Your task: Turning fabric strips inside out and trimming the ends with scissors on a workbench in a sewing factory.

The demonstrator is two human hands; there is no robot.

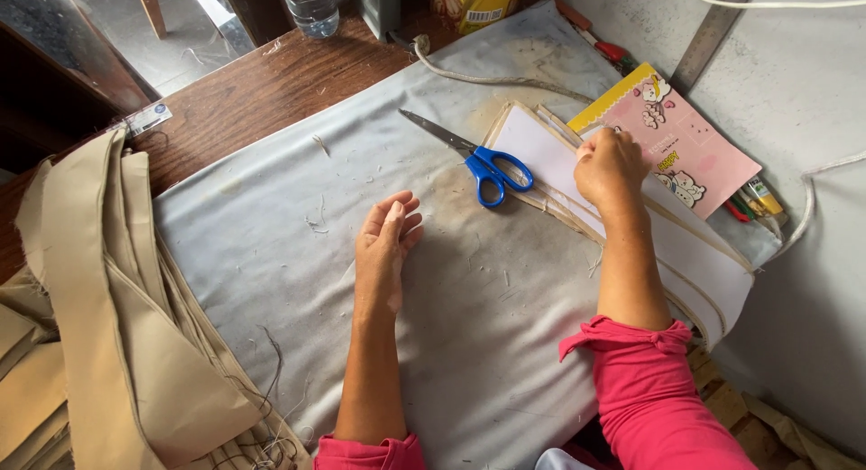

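Note:
My left hand point(386, 244) rests flat on the grey cloth-covered table point(271, 253), fingers together and holding nothing. My right hand point(610, 168) is closed on the far edge of a stack of white and tan pattern pieces point(667, 244) at the right of the table. Blue-handled scissors point(478, 161) lie on the cloth just left of that stack, between my two hands, blades pointing to the far left.
A pile of tan fabric pieces point(99, 344) hangs off the left side. A pink and yellow notebook point(686, 145), pens point(753, 199) and a metal ruler point(713, 32) lie at the far right. A plastic bottle point(311, 5), a yellow box point(474, 3) and a white cord point(487, 78) sit at the back.

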